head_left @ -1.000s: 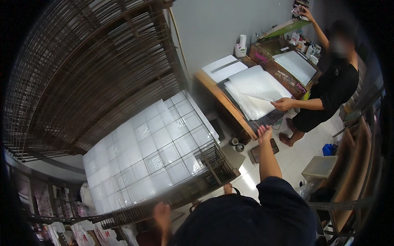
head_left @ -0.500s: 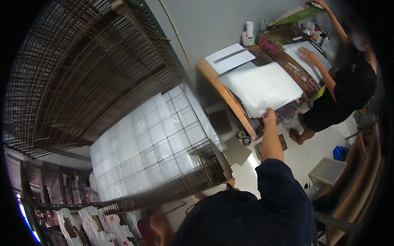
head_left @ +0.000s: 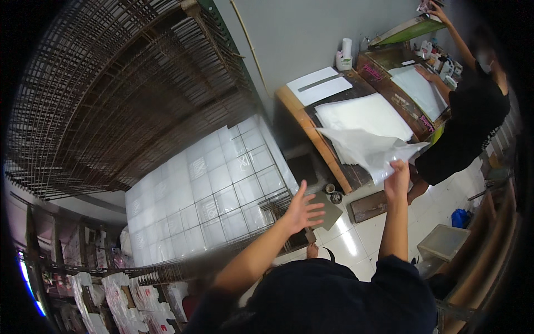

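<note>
Pinched in my right hand (head_left: 396, 177) is the corner of a translucent white plastic bag (head_left: 370, 149), lifted and creased in front of a stack of similar bags (head_left: 364, 116) on the wooden table. My left hand (head_left: 303, 210) reaches forward with its fingers spread, holding nothing, near the corner of the wire drying rack. On the rack's mesh lie rows of clear plastic bags (head_left: 208, 186) with white print. Part of the table behind the raised bag is hidden.
White boards (head_left: 320, 84) lie on the wooden table (head_left: 311, 139). A co-worker (head_left: 473, 117) in black stands at the far right beside a raised printing screen (head_left: 409, 30), one hand on a pale sheet. Upper rack tiers (head_left: 128, 94) overhang the left. A plastic bin (head_left: 444, 242) sits on the floor.
My right hand has pulled the bag off the stack, toward me and rightward. My left hand has risen into view with fingers spread. The co-worker's hand now rests on the pale sheet.
</note>
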`<move>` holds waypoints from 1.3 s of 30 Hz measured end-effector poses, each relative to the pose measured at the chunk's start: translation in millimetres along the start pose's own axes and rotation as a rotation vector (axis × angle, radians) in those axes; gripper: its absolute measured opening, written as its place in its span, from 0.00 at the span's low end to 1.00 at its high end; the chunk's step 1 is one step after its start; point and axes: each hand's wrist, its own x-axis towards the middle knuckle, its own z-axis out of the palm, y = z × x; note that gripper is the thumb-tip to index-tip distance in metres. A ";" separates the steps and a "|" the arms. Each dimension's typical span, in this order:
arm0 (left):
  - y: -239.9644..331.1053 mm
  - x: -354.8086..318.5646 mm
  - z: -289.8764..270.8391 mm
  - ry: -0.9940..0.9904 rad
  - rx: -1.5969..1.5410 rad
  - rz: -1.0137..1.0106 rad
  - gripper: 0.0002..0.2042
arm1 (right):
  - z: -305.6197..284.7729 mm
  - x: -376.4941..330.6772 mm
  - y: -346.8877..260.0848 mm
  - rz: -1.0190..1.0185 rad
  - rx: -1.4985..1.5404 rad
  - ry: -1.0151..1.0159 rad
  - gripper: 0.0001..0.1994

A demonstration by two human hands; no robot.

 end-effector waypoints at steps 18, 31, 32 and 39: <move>7.5 18.7 -7.9 0.030 -0.166 0.344 0.15 | 28.2 -173.2 -111.8 -0.039 -0.343 -0.142 0.29; 54.2 -291.1 -241.8 0.493 -0.490 0.961 0.10 | 284.3 -208.0 80.4 0.365 -0.388 -0.728 0.27; 57.0 -311.4 -259.1 0.543 -0.517 0.952 0.09 | 297.4 -206.7 104.3 0.364 -0.456 -0.717 0.28; 20.8 -417.4 -366.8 0.718 -0.548 1.235 0.11 | 376.7 -269.8 209.1 0.476 -0.417 -0.944 0.18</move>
